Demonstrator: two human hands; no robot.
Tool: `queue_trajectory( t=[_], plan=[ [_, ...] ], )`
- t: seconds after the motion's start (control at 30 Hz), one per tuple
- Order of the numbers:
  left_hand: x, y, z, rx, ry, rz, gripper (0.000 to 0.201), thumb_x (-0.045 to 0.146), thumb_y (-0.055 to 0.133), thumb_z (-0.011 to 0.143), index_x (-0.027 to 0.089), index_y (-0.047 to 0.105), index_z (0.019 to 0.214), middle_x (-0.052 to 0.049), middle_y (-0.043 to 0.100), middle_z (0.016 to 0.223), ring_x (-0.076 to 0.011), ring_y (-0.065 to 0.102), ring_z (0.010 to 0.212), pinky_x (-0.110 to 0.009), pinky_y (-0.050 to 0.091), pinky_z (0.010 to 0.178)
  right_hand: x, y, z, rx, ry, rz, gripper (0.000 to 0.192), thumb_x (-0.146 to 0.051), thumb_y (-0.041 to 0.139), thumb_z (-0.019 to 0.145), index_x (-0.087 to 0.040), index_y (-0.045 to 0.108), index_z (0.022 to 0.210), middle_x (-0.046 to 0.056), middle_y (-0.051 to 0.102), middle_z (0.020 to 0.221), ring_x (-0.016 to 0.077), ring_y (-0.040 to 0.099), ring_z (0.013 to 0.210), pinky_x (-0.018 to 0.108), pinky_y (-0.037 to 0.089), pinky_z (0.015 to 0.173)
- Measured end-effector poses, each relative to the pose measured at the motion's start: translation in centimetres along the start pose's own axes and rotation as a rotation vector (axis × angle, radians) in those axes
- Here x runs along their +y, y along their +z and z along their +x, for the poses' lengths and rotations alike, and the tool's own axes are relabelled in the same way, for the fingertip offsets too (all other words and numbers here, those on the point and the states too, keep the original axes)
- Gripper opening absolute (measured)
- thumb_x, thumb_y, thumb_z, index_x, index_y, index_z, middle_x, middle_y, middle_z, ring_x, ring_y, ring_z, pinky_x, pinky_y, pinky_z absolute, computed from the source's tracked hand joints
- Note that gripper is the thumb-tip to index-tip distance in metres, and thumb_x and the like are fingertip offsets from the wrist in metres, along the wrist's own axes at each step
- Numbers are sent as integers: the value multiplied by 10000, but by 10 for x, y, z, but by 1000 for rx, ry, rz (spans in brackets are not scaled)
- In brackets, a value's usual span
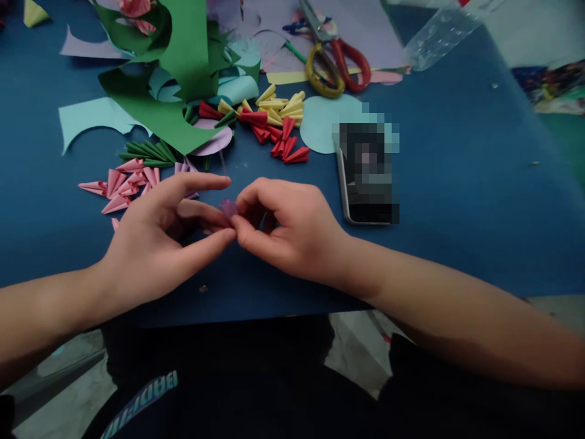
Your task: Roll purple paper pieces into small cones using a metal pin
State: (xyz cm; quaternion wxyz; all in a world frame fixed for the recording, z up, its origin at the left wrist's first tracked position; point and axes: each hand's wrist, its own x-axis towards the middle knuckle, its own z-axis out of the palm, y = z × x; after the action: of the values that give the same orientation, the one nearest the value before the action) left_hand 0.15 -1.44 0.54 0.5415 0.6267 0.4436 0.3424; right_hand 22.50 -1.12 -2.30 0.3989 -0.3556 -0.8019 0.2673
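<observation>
A small purple paper piece (pixel 228 208) sits between my fingertips, above the table near its front edge; its exact shape is blurred. My right hand (pixel 292 225) pinches it from the right with thumb and forefinger. From the left, my left hand (pixel 159 235) holds it between the thumb and a lower finger, while the forefinger stretches out above. Pink paper cones (pixel 130 183) lie just behind my left hand, which partly hides a few purple cones (pixel 185 166). Rolled green cones (pixel 148 152) rest beyond them.
Red cones (pixel 287 143) and yellow cones (pixel 281 108) lie farther back, beside green paper scraps (pixel 189 55) and a light blue paper circle (pixel 322 125). Scissors (pixel 325 58) rest at the back. A phone (pixel 365 195) lies right of my right hand on the blue table (pixel 457 201).
</observation>
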Motion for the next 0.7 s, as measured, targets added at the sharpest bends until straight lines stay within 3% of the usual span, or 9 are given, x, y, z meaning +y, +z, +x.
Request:
queue_trajectory(
  t=[0.1,0.27,0.47,0.57,0.7],
  plan=[
    [3,1,2,26,-34,-56,348,289,975,871,239,791,1162,-31,874,1017,-231,857,965,-310,700,851,4,-1,0,10,-123,-174,96,-151,610,1066,-197,657,995,46,734,912,173,663,816,322,530,756],
    [3,0,2,128,-67,18,348,403,1064,780,301,758,909,33,805,818,-211,812,776,-320,643,687,1,0,0,17,-180,-157,120,-158,562,1127,-199,664,1076,80,718,1003,208,676,918,368,590,829],
    [-1,-1,4,90,-156,-245,305,383,1039,844,302,756,923,47,816,798,-182,826,816,-297,673,812,2,2,1,35,-116,-9,52,-196,616,1122,-226,647,1093,74,725,1056,215,704,997,394,640,893],
    [-1,0,5,94,-221,-330,351,390,1082,777,302,763,895,33,803,784,-204,825,808,-326,693,807,4,2,2,50,-115,22,42,-217,645,1112,-225,654,1072,71,724,1035,215,704,986,391,641,885],
    [2,-1,5,79,-246,-308,353,432,1087,760,295,778,863,11,808,839,-233,833,842,-370,704,821,6,1,3,34,-104,62,96,-223,616,1136,-216,651,1047,73,719,1011,207,696,968,376,626,879]
  ],
)
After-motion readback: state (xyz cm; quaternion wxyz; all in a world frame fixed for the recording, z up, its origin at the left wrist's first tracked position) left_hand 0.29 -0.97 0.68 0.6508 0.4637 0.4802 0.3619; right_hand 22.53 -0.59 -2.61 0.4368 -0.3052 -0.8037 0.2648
